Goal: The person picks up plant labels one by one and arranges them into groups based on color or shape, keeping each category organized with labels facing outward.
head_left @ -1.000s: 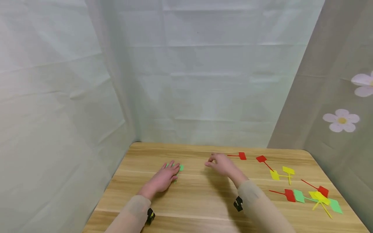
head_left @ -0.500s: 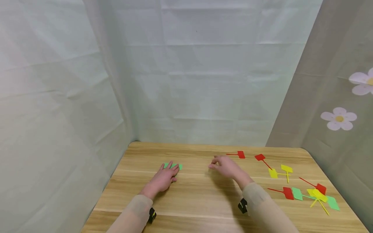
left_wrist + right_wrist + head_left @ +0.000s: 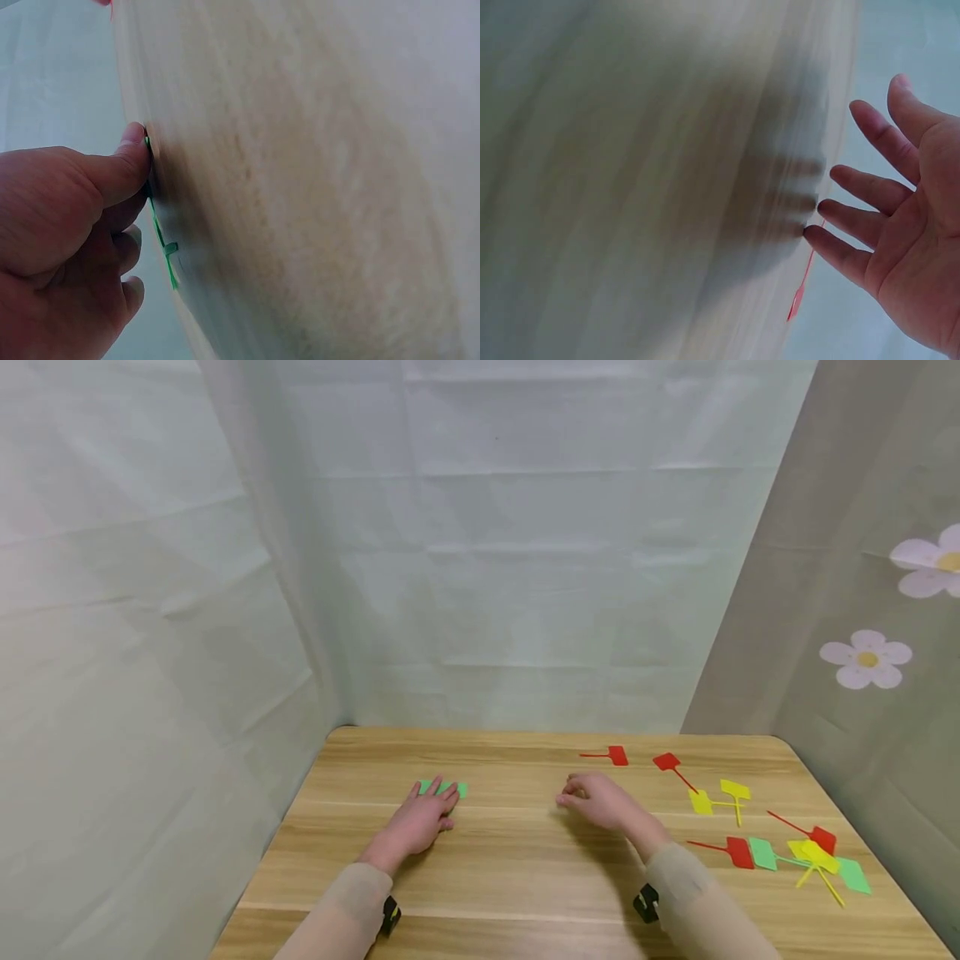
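Observation:
My left hand (image 3: 417,822) rests with spread fingers on green plastic T-shaped plant labels (image 3: 462,790) lying on the wooden table. The fingers cover much of them in the head view. Up close in the left wrist view, thin green label edges (image 3: 157,229) show beside the thumb and fingertips. Over the middle of the table hovers my right hand (image 3: 602,802), its fingers loosely bent with nothing between them. Closest to it, toward the back edge, lies a red plant label (image 3: 617,756), its stem pointing left.
Several more labels lie on the right: a red one (image 3: 666,762), yellow ones (image 3: 701,802), another red one (image 3: 739,852) beside a green one (image 3: 762,854), and an overlapping pile with a yellow label (image 3: 819,857) on top. Pale cloth (image 3: 487,568) hangs behind the table.
My right hand has drifted right and slightly nearer to me. The left hand stays on the green labels, and a green stem that showed beside it is no longer seen. The head view has shifted slightly.

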`<state>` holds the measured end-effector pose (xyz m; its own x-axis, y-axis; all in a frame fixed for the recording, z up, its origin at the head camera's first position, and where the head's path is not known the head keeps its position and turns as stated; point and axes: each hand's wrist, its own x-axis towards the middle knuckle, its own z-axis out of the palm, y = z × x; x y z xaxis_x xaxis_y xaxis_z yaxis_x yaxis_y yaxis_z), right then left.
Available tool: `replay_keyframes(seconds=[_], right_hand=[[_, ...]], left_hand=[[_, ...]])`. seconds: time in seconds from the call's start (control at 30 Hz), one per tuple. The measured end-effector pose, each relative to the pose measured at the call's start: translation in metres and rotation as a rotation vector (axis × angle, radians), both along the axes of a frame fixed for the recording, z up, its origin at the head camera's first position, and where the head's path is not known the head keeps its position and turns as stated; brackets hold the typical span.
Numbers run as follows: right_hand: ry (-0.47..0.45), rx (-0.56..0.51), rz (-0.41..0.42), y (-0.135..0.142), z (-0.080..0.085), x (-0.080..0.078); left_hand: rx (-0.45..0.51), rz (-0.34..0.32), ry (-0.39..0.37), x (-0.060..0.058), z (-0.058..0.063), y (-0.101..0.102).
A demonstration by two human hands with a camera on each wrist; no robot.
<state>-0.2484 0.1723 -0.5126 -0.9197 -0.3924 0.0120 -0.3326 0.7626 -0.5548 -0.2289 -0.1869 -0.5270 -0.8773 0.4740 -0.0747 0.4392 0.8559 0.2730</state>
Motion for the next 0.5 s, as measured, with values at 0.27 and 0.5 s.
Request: replay_keyframes(seconds=[0.27,0.5], right_hand=[[0.053,-0.025,-0.022,0.029,0.003,0.013],[0.096,-0.070,-0.061,0.073,0.007,0.038]], left_hand=[[0.001,0.001,0.007,-0.004,-0.003,-0.001],[0.022,-0.009,-0.001,-0.004,-0.003,-0.002]])
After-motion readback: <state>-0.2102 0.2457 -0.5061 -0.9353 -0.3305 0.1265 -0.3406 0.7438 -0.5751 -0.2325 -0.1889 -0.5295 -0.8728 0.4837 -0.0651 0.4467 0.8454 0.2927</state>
